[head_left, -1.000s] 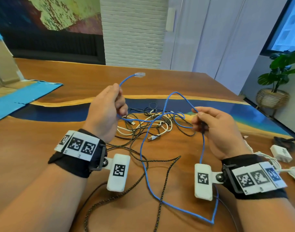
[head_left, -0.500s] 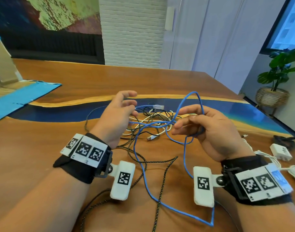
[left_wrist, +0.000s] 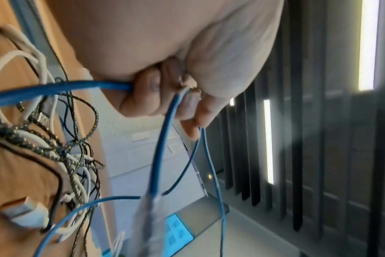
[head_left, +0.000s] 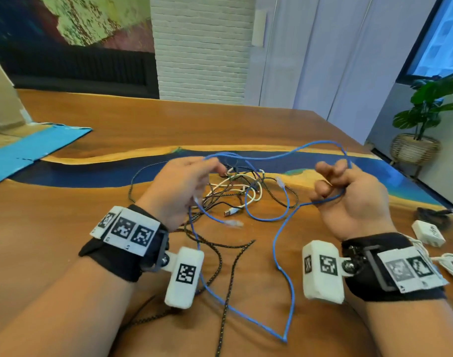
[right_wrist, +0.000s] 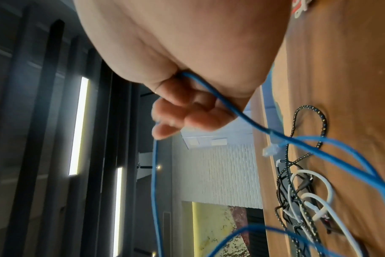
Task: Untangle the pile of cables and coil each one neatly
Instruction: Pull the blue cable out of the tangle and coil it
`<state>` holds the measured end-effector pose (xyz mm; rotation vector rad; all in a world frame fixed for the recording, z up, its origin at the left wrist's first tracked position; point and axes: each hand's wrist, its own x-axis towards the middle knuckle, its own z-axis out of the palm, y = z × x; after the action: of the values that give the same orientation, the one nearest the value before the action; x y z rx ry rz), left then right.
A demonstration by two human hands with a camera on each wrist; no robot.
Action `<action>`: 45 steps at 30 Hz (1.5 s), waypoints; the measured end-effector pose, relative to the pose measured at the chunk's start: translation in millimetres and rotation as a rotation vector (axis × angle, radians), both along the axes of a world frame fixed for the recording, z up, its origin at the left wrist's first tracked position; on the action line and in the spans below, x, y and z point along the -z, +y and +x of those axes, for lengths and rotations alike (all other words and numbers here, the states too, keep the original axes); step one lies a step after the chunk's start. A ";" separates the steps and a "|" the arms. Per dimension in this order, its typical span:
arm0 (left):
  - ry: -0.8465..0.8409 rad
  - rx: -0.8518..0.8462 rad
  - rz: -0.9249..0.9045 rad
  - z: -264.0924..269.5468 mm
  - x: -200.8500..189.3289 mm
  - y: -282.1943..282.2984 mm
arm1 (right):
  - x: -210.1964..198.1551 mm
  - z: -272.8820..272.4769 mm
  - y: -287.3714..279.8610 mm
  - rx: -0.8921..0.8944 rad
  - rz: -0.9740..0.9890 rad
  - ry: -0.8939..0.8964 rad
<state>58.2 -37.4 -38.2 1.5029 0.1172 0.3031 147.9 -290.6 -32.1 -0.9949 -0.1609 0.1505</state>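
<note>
1. Head view: both hands raised above the wooden table (head_left: 65, 228); the blue cable (head_left: 282, 243) arcs between left hand (head_left: 179, 186) and right hand (head_left: 349, 199), looping down toward the near edge. The tangled pile (head_left: 241, 191) lies between them.
2. Left wrist view: fingers (left_wrist: 143, 97) curled round the blue cable.
3. Right wrist view: curled fingers (right_wrist: 191, 111) grip the blue cable.
</note>
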 end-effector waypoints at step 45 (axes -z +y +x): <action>-0.404 -0.108 -0.738 -15.4 -27.5 16.6 | 10.3 -17.3 23.7 -0.167 -1.208 -0.582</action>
<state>42.8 -20.8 -10.8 0.6875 -0.0164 0.5727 130.6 -266.9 -42.4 -2.2208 -0.7420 0.0981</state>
